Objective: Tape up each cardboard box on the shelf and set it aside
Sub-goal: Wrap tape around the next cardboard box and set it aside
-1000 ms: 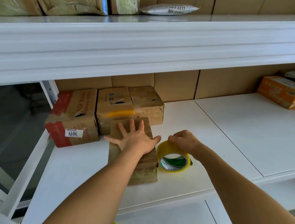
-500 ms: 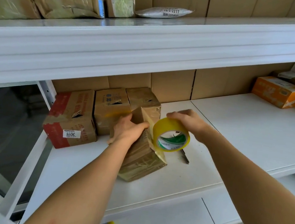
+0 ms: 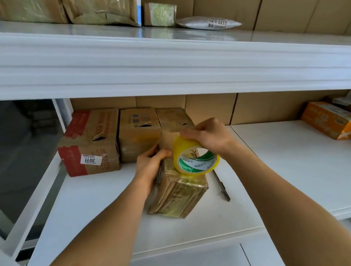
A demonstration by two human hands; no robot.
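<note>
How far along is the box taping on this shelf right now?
Done, by the look of it: three boxes set at the back left, glossy with tape. In hand: the left hand grips the front box, already partly wrapped, while the right hand holds the yellow tape roll on top. Left: finishing it and setting it aside.

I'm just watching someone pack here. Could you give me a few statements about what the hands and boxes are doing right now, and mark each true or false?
1. The right hand grips the yellow tape roll. True.
2. The left hand lies flat on the shelf. False: it holds the side of the box being taped.
3. A pen lies on the shelf right of that box. True.
4. The orange box sits beside the box with the 3011 label. False: it is far off to the right.
</note>
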